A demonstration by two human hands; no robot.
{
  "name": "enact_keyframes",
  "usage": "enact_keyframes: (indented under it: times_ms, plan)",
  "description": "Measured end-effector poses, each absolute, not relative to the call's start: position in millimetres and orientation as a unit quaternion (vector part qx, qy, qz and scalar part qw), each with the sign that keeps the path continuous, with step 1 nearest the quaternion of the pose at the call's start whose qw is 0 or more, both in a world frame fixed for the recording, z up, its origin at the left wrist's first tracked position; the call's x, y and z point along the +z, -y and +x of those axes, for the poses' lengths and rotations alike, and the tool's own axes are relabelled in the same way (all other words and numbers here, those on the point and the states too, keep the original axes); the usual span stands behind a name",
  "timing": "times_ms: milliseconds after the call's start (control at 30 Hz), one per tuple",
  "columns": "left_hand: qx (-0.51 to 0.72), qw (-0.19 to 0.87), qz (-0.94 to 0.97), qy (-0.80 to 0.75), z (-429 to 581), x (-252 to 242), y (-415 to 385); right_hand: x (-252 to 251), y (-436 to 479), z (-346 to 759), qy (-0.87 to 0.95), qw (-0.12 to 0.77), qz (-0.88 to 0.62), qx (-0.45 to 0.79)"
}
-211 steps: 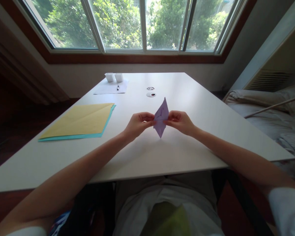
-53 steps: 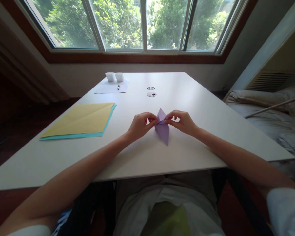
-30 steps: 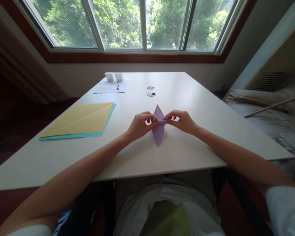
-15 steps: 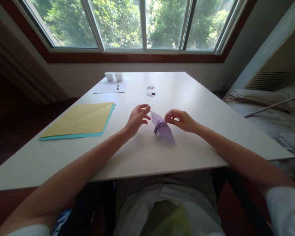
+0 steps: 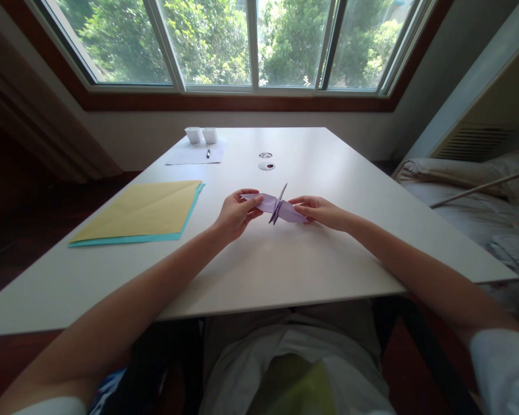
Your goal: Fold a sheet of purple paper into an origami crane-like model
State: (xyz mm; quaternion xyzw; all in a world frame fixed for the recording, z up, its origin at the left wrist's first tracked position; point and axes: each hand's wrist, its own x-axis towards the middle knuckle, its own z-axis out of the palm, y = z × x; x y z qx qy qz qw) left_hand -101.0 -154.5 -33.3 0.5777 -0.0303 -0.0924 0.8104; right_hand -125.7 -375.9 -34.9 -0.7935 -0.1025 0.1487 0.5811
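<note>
A folded purple paper crane [image 5: 277,208] is held just above the white table [image 5: 285,265], its wings spread to both sides and a thin point rising from its middle. My left hand [image 5: 239,212] pinches the tip of the left wing between thumb and fingers. On the other side, my right hand [image 5: 320,212] grips the right wing near its end. Parts of both wing tips are hidden by the fingers.
Yellow paper [image 5: 138,207] lies over turquoise paper [image 5: 125,241] at the left. Farther back are a white sheet [image 5: 185,155], a black pen [image 5: 208,154] and two small white containers [image 5: 202,135]. Two round fittings [image 5: 266,166] sit in the tabletop.
My left hand has closed on one wing. My right hand has shifted from the crane's thin point to the other wing. The crane has turned so its wings lie more crosswise.
</note>
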Motion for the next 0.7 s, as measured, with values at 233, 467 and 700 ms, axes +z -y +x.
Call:
enact_keyframes:
  times_ms: [233, 467, 700]
  plan:
    - [-0.114, 0.808, 0.578, 0.005, -98.6, -36.0, 150.6, -30.3, 383.2, -125.6, 0.051, 0.647, -0.730, 0.214]
    - [-0.151, 0.765, 0.626, -0.009, -92.1, -40.2, 143.0, -34.2, 403.4, -114.9, 0.005, 0.641, -0.730, 0.238]
    - [-0.173, 0.762, 0.624, -0.019, -90.0, -42.0, 140.9, -33.3, 412.1, -110.9, -0.010, 0.657, -0.706, 0.263]
